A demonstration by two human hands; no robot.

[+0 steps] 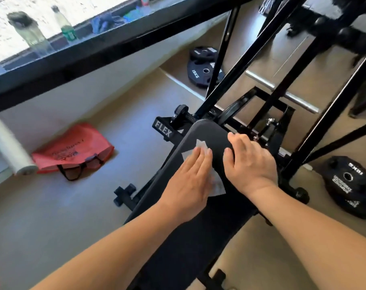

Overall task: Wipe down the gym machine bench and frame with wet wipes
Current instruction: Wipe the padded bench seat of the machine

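Note:
The black padded bench (211, 132) runs from the bottom centre up to the middle, ending at the black frame (261, 97) marked FLEX. A white wet wipe (201, 145) lies flat on the pad near its far end. My left hand (188, 181) presses flat on the wipe with straight fingers, covering most of it. My right hand (251, 162) rests on the pad's right edge beside the wipe, fingers loosely bent over the side.
A red bag (73, 151) lies on the floor at left. Black weight plates sit at the back (205, 68) and at the right (349, 185). A steel bar (282, 93) crosses behind the frame. Bottles (66, 26) stand on the window sill. A white roll (8, 143) lies far left.

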